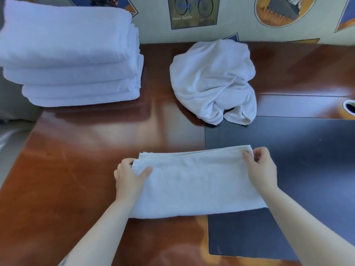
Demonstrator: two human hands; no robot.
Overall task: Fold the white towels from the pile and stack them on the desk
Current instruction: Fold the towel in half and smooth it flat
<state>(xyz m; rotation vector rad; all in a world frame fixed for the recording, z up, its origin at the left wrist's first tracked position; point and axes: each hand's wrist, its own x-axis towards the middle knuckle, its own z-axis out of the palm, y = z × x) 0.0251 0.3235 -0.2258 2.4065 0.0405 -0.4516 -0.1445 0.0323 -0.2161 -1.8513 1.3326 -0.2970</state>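
Observation:
A white towel [196,181], folded into a wide band, lies flat on the desk [76,179] in front of me, half on the wood and half on a black mat. My left hand [130,177] pinches its far left corner, thumb on top. My right hand [262,166] grips its far right corner. A stack of several folded white towels [71,54] stands at the far left. A crumpled white towel pile [213,79] sits at the back middle of the desk.
A black desk mat [288,169] covers the right side of the reddish wooden desk. A round white-rimmed object [349,106] shows at the right edge. A wall with printed posters [192,12] runs behind the desk. The desk's left edge drops off near the stack.

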